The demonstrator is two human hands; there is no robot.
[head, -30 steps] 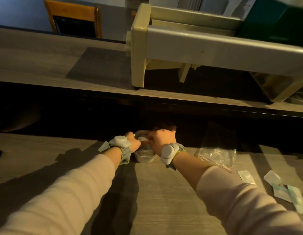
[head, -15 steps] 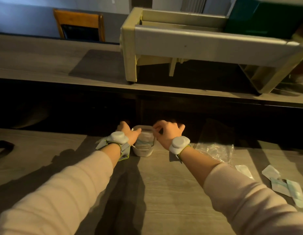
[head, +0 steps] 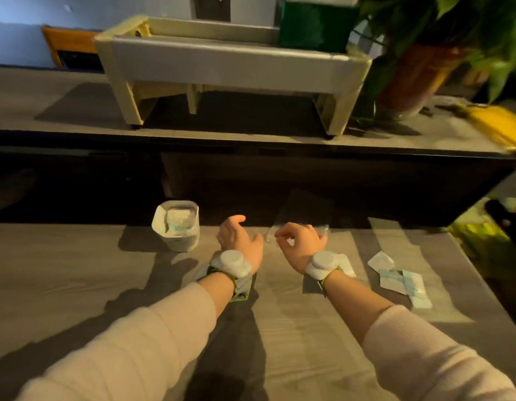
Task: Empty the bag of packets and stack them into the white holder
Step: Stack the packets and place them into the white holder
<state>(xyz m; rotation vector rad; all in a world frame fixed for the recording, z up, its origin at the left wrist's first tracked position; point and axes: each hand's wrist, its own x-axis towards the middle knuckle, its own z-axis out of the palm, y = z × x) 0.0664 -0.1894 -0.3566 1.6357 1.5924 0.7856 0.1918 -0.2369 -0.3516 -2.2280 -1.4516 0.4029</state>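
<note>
The white holder [head: 164, 227] stands on the wooden table at the shelf's edge, with several packets [head: 178, 219] stacked inside. My left hand [head: 241, 241] hovers just right of the holder, fingers apart and holding nothing. My right hand [head: 301, 246] is further right, thumb and forefinger pinched on the near edge of the clear plastic bag [head: 306, 212], which lies behind it. Loose white and pale green packets [head: 401, 280] lie on the table to the right, and one more packet [head: 346, 266] shows beside my right wrist.
A raised shelf behind carries a cream stand [head: 230, 68], a green box [head: 311, 24], a potted plant [head: 416, 79] and something yellow [head: 496, 124]. A dark gap runs under the shelf. A dark object [head: 501, 217] sits past the table's right edge.
Both hands have left the holder and moved right. The left hand has opened beside it. The right hand has reached the clear bag. The camera view has shifted right.
</note>
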